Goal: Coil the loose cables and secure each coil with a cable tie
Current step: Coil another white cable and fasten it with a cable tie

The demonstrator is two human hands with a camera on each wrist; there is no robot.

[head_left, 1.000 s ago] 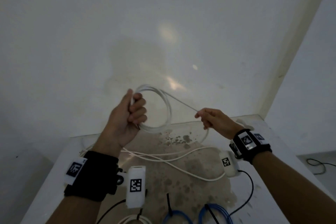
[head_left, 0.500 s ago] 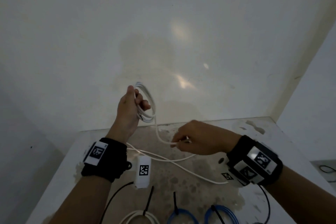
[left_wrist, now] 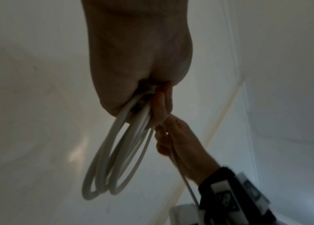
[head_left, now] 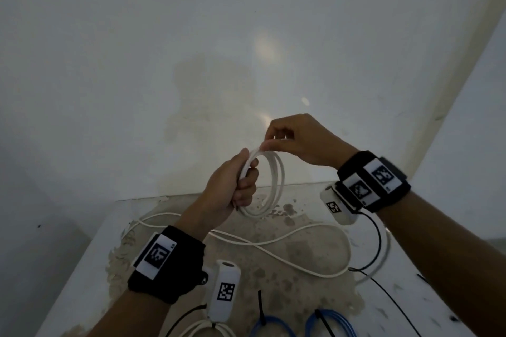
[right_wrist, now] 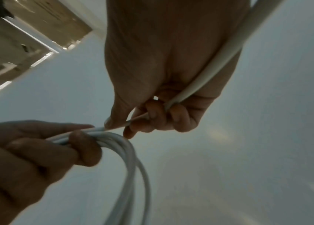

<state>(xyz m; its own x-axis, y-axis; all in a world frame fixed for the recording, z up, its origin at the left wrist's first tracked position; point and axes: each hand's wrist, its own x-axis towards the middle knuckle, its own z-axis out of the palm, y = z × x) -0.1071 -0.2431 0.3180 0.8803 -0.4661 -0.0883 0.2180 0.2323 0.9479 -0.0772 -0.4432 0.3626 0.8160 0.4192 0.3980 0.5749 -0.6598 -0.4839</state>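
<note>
My left hand (head_left: 241, 186) grips a coil of white cable (head_left: 276, 186) held up above the table; the loops (left_wrist: 114, 164) hang from its fist (left_wrist: 142, 76). My right hand (head_left: 290, 139) pinches a strand of the same cable at the top of the coil, right against the left thumb. In the right wrist view the strand (right_wrist: 210, 73) runs through the curled right fingers (right_wrist: 152, 112) into the coil (right_wrist: 129, 152) held by the left hand (right_wrist: 37, 152). The loose rest of the white cable (head_left: 301, 260) lies in curves on the table.
The stained white table (head_left: 410, 295) stands in a wall corner. At its near edge lie two blue coils (head_left: 276, 325) (head_left: 334, 323) with black ties, a white coil (head_left: 202, 330), and a loose black cable tie (head_left: 260, 306). Thin black wires (head_left: 388, 295) run from the wrist cameras.
My right hand rose from low near the table up to the top of the coil, bringing another length of cable to the left hand. The left hand kept its grip.
</note>
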